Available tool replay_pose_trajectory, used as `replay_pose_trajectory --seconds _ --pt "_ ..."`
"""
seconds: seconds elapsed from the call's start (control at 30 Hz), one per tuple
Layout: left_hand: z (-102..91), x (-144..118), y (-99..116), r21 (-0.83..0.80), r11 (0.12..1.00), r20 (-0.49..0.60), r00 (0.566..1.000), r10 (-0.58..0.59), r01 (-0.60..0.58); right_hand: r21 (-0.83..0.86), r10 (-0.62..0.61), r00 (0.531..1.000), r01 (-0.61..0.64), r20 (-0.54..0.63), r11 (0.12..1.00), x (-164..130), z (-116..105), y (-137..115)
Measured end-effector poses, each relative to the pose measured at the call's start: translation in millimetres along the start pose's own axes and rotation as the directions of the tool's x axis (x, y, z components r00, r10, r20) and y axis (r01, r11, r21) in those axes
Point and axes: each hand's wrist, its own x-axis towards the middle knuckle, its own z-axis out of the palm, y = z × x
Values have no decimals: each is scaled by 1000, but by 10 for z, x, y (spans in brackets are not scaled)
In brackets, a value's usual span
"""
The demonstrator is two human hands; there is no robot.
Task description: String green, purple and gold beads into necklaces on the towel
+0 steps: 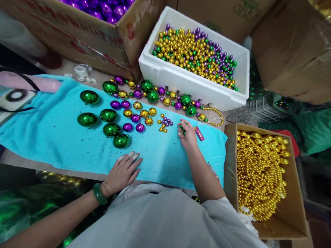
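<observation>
Our left hand (124,170) lies flat, fingers spread, at the near edge of the turquoise cloth (51,137); our right hand (187,134) pinches small green beads (181,128) near its right edge.

Bead-stringing workshop: cardboard boxes (258,179) & foam bin (191,81) w/ bulk beads.

Loose balls (111,117) are lying on the cloth (51,137), with a bead string (160,94) running along its far edge. A foam box (192,86) is sitting behind that edge, and a cardboard box (289,220) of beads is standing off the right edge.
</observation>
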Motion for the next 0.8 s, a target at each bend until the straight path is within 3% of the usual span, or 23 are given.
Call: replay_pose_trajectory --seconds 0.03,0.07,0.13,0.17,0.23,0.3,0.53,0.6,0.67,0.73,0.8 --pt "3 -4 -1 -7 1000 -5 1000 -2 2 -175 -164 985 152 -57 973 50 12 35" --pt "5 -8 -2 -17 1000 -7 1000 -6 6 -353 -327 943 284 -67 891 99 29 72" --pt "10 -14 -3 -39 999 -6 1000 -22 22 -621 -535 845 434 28 653 183 70 150" --pt "13 -17 -4 -47 999 -6 1000 -28 28 -697 -563 821 459 96 550 212 89 189" --pt "17 -19 -5 -47 998 -4 999 -32 32 -777 -538 822 460 189 429 246 117 261" --pt "16 -20 -9 -33 999 -10 1000 -17 17 -804 -508 834 447 216 392 255 125 319" --pt "22 -38 -65 26 998 -101 993 68 -65 -804 -456 855 444 248 396 156 137 371" --pt "55 -40 -98 45 995 -141 985 97 -91 -805 -480 835 468 269 363 149 142 228" --pt "91 -36 -124 59 992 -178 977 119 -110 -795 -561 767 533 311 289 217 113 -102" --pt "121 -27 -138 69 991 -210 969 130 -118 -791 -673 665 580 322 194 403 40 -621" --pt "146 -15 -147 77 990 -239 962 131 -116 -840 -746 614 523 256 143 705 -62 -1232"
